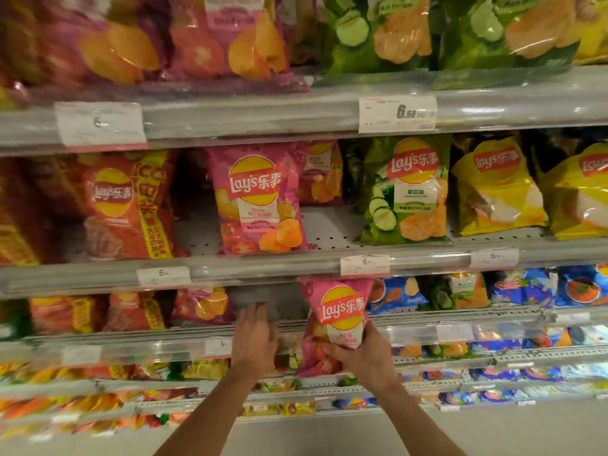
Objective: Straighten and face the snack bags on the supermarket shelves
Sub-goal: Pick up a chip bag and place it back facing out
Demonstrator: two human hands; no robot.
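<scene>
Pink crisp bag (339,319) gripped by right hand (363,355), shelves (296,261) holding bags

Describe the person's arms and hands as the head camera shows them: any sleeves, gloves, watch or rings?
Both forearms are bare as far as the bottom edge of the picture; no sleeves show. The left hand and the right hand wear no gloves. No watch or wristband shows on either wrist. The left hand's fingers are motion-blurred, so rings cannot be ruled out there; none show on the right.
</scene>
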